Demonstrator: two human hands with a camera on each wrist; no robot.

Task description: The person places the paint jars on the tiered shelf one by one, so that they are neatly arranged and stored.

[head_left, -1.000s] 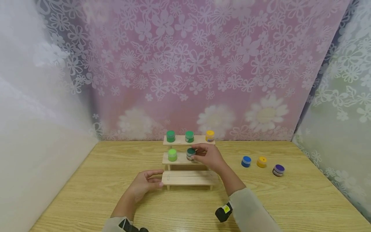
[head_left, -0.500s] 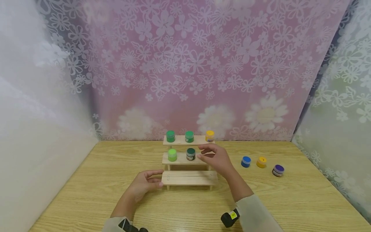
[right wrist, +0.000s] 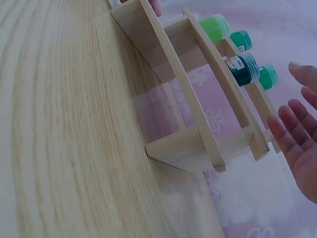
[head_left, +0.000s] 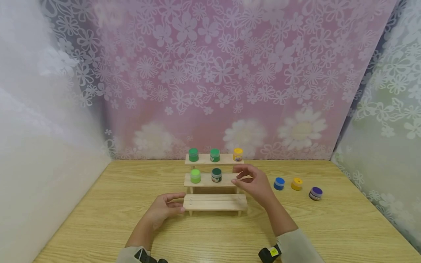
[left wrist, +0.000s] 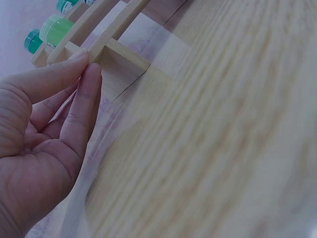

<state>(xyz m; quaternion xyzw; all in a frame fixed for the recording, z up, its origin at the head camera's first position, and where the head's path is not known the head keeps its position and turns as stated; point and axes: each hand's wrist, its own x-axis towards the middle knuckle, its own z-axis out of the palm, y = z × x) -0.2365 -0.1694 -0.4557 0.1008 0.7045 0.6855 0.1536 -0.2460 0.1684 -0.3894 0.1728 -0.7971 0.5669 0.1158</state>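
A three-step wooden display rack [head_left: 215, 202] stands on the table. My left hand [head_left: 164, 210] pinches the left end of its lowest step between thumb and fingers, as the left wrist view also shows. On the middle step sit a light green paint jar [head_left: 195, 176] and a dark green paint jar [head_left: 216, 175]. The top step bears two green paint jars, one at left [head_left: 193, 155] and one in the middle [head_left: 215, 155], and a yellow paint jar [head_left: 238, 155] at right. My right hand [head_left: 254, 182], fingers loosely bent and holding nothing, is by the middle step's right end.
Right of the rack, a blue paint jar [head_left: 279, 183], another yellow jar [head_left: 296, 184] and a purple-lidded jar [head_left: 315, 193] stand on the wooden table [head_left: 108, 226]. A pink floral curtain [head_left: 210, 91] hangs behind the table, with pale sheets at both sides.
My right hand has let go of the dark green jar on the middle step and drawn away to the right. My left hand has stayed at the rack.
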